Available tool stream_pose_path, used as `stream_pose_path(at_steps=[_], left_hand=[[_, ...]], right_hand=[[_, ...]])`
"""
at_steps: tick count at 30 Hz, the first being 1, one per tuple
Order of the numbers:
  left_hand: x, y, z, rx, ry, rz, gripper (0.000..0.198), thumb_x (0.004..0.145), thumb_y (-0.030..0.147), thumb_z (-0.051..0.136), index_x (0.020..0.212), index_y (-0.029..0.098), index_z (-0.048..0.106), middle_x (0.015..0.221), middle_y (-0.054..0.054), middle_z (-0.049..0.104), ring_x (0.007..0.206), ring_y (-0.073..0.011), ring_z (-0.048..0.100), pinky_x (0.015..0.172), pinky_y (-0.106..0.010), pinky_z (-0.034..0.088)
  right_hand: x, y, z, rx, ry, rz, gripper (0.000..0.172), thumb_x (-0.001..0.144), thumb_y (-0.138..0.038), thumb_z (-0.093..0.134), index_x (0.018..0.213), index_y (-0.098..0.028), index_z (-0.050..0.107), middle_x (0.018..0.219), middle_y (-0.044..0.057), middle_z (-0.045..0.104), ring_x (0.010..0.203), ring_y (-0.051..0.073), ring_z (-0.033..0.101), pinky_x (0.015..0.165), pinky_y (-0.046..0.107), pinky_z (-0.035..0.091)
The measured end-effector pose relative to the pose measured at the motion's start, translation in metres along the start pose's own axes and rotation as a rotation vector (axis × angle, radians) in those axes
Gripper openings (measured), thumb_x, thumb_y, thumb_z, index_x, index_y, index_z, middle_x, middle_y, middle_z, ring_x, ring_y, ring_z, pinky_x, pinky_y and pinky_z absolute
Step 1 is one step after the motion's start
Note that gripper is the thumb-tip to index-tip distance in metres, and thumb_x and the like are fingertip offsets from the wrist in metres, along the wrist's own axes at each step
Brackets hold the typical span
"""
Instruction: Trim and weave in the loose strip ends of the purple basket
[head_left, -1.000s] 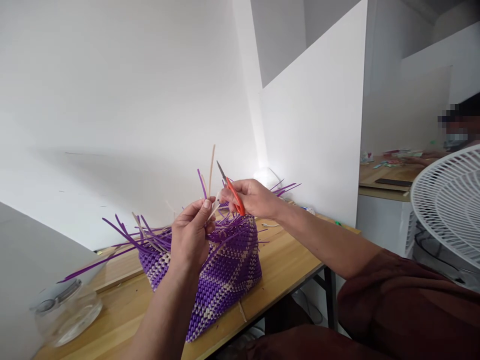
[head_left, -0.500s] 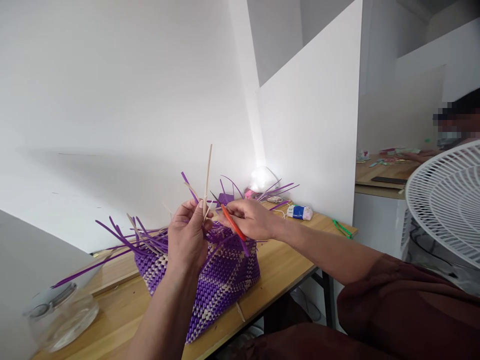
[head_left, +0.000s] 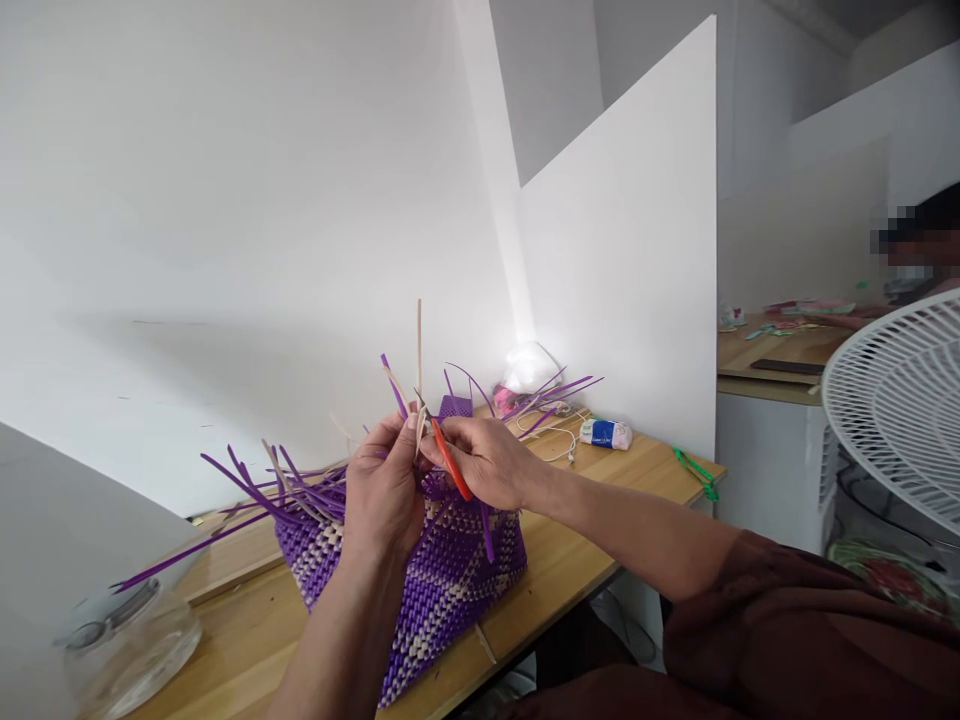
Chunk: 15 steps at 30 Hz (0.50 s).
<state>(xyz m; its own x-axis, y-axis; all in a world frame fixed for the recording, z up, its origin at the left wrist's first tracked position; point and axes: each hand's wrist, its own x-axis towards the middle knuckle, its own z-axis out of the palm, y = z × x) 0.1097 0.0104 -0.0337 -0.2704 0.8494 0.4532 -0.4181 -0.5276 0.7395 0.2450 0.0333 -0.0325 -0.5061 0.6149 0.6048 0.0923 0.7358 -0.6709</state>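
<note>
A purple and cream woven basket [head_left: 450, 600] stands on the wooden table, with loose purple strips [head_left: 247, 480] fanning out from its upper edge. Above its rim my left hand [head_left: 384, 480] is closed, pinching a cream strip [head_left: 419, 345] that points straight up. Close against it, my right hand [head_left: 487, 460] grips orange-handled scissors [head_left: 451, 462]. The dark blades reach up to the cream strip by my left fingertips; whether they are apart is too small to tell. My hands and forearms hide part of the basket.
A clear glass jar [head_left: 127, 640] stands at the table's left. Farther back lie a yarn ball with a blue label [head_left: 606, 433], a green strip [head_left: 696, 472] and a clear plastic bag [head_left: 532, 368]. A white fan [head_left: 900, 400] is at right, near another person.
My right hand has brought the scissors closer to my left hand, and the blades now meet the cream strip. The whole view has shifted slightly.
</note>
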Motion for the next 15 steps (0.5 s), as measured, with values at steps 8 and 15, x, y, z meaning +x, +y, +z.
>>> stream_pose_path(at_steps=[8, 15], left_hand=[[-0.002, 0.001, -0.001, 0.011, -0.011, 0.016, 0.033, 0.064, 0.03, 0.09, 0.084, 0.011, 0.073, 0.067, 0.002, 0.06, 0.054, -0.0031, 0.045, 0.047, -0.013, 0.037], [0.0, 0.004, -0.009, 0.129, -0.032, 0.02, 0.033, 0.061, 0.03, 0.091, 0.085, 0.011, 0.077, 0.065, 0.002, 0.058, 0.057, -0.0043, 0.048, 0.047, -0.012, 0.037]], right_hand=[[0.0, 0.008, 0.009, 0.09, 0.069, -0.045, 0.043, 0.093, -0.056, 0.053, 0.077, -0.017, 0.061, 0.061, -0.003, 0.052, 0.057, 0.01, 0.044, 0.054, 0.025, 0.034], [0.0, 0.01, -0.026, 0.13, -0.058, -0.015, 0.043, 0.089, -0.054, 0.061, 0.068, -0.019, 0.047, 0.056, -0.006, 0.04, 0.052, 0.008, 0.036, 0.05, 0.026, 0.029]])
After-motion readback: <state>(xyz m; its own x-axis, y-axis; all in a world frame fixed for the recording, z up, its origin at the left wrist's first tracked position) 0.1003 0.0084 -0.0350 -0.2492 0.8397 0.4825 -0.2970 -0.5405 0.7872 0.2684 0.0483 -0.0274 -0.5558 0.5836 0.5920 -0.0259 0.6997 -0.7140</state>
